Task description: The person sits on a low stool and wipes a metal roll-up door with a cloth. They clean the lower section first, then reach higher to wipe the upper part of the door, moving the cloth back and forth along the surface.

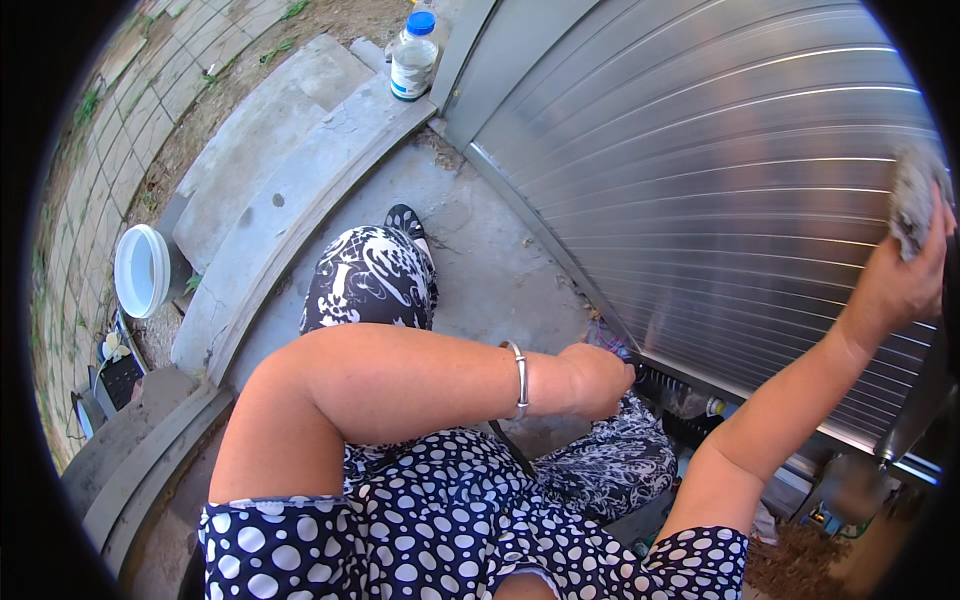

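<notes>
My right hand (902,280) is raised at the far right, its fingers closed on a grey rag (912,200) that presses against a ribbed silver metal door (700,180). In front of my body my left hand (597,382) is closed, close to the door's lower edge. Whatever lies inside its fingers is hidden from view. A silver bangle (521,380) sits on my left wrist. Just past the left hand are black items and a clear plastic bottle (690,402), partly hidden.
A clear jar with a blue lid (413,62) stands on the concrete step (290,190) by the door frame. A white bucket (142,270) lies tipped at the left beside the step. Paving (110,150) runs beyond. Blurred clutter (840,500) is at lower right.
</notes>
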{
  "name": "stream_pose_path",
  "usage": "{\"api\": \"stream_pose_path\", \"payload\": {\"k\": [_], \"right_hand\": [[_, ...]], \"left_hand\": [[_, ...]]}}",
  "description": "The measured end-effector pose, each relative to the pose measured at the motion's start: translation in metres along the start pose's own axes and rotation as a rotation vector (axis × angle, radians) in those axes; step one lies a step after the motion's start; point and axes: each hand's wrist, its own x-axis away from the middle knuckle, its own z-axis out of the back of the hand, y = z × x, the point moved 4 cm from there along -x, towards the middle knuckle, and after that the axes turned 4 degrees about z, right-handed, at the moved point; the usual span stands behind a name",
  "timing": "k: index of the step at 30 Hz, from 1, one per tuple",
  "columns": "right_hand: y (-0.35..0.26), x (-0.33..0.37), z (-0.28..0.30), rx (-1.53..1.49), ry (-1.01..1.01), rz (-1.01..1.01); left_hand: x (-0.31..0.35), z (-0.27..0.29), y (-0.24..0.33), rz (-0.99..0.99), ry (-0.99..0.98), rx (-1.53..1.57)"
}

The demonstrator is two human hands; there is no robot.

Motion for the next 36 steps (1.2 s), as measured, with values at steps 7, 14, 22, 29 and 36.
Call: {"api": "stream_pose_path", "payload": {"k": [7,14,22,29,36], "right_hand": [[-0.130,0.034,-0.036,-0.228,-0.326,0.005],[-0.260,0.108,-0.070,-0.500,-0.512,0.330],[-0.385,0.212,-0.109,-0.586,-0.909,0.705],[-0.459,0.255,-0.126,-0.603,-1.179,0.822],[-0.461,0.251,-0.126,-0.678,-1.293,0.750]], "left_hand": [[0.003,-0.004,-0.008,0.013,0.001,0.026],[0.012,0.002,0.000,-0.030,-0.021,0.050],[0.027,0.013,-0.003,-0.092,0.038,0.123],[0.038,0.025,-0.013,-0.086,0.122,0.217],[0.042,0.027,-0.018,-0.085,0.204,-0.005]]}}
